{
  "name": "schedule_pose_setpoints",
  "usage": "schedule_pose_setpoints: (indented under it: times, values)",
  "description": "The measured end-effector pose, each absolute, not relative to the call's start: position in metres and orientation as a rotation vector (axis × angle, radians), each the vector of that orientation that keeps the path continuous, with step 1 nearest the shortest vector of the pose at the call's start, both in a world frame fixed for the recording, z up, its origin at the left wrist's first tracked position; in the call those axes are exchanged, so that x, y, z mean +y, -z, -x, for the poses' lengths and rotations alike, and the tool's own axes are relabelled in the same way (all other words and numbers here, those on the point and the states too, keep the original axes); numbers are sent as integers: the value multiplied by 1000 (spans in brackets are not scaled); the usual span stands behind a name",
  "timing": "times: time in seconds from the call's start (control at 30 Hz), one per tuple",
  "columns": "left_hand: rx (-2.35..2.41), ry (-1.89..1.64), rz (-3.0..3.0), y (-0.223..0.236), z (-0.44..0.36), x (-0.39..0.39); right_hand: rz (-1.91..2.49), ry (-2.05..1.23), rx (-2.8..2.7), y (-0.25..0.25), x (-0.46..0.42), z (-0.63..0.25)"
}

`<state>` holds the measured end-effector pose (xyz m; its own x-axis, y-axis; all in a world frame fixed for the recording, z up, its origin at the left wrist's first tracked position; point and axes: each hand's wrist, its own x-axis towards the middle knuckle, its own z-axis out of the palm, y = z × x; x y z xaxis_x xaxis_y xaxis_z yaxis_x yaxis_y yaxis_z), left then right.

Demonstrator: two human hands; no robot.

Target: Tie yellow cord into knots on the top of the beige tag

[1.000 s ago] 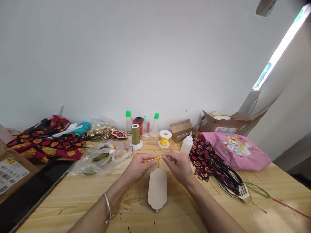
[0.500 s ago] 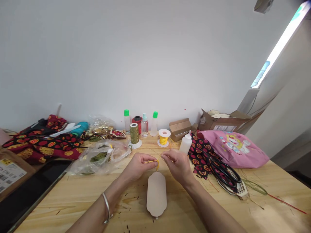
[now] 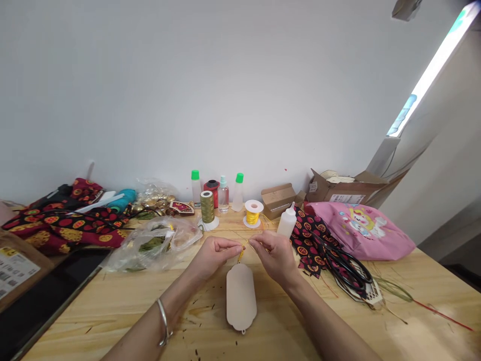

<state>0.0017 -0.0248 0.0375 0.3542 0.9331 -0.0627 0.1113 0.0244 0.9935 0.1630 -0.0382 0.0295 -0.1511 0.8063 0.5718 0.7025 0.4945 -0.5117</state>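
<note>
A flat beige plaque (image 3: 241,298) with scalloped ends and a small loop at each end lies in front of me. Yellow cord (image 3: 241,257) runs up from its top loop. My left hand (image 3: 219,254), a silver bangle on its wrist, pinches that cord just above the plaque. Close beside it on the right, my right hand (image 3: 273,253) is closed in a pinch on the yellow cord too. Behind the hands stands a white spool (image 3: 254,206) wound with yellow cord, its strand trailing toward my right hand.
Behind are an olive thread spool (image 3: 207,207), green-capped bottles (image 3: 239,193) and a small cardboard box (image 3: 280,199). A white squeeze bottle (image 3: 287,221), black-handled scissors (image 3: 349,268) and a pink pouch (image 3: 363,230) lie right. Left are a plastic bag (image 3: 158,243) and a dark tablet (image 3: 56,286).
My left fingers have moved up along the cord to the knot by the plaque's top, and the yellow loop between them no longer shows. The plaque has shifted slightly upward.
</note>
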Motion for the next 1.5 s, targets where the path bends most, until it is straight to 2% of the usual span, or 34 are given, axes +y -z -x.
schedule_pose_setpoints:
  times: [0.6,0.87,1.1,1.5]
  values:
    - [1031,-857,-1300,-29,1,-21,1238,-214,-1891,-27,-36,-164]
    - [1035,-824,-1333,-32,-1,-23,1295,-138,-1898,-28,-37,-164]
    - [983,-807,-1264,-23,3,-20,1296,-315,-1851,-23,-32,-165]
    - [1054,-831,-1295,-31,1,-21,1263,-328,-1855,-23,-32,-165]
